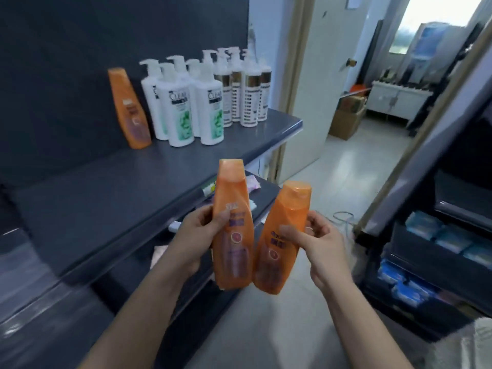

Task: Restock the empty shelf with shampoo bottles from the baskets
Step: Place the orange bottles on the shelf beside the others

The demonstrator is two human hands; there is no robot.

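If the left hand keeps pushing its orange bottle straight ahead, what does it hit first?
Probably nothing at first: the left hand and its orange bottle point toward bare shelf top, right of the standing orange bottle. Depth is uncertain.

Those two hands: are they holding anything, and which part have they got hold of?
Yes. The left hand grips one orange shampoo bottle around its middle; the right hand grips a second orange shampoo bottle around its middle too, caps up.

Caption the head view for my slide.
Left hand and right hand each hold an orange shampoo bottle before a partly stocked dark shelf.
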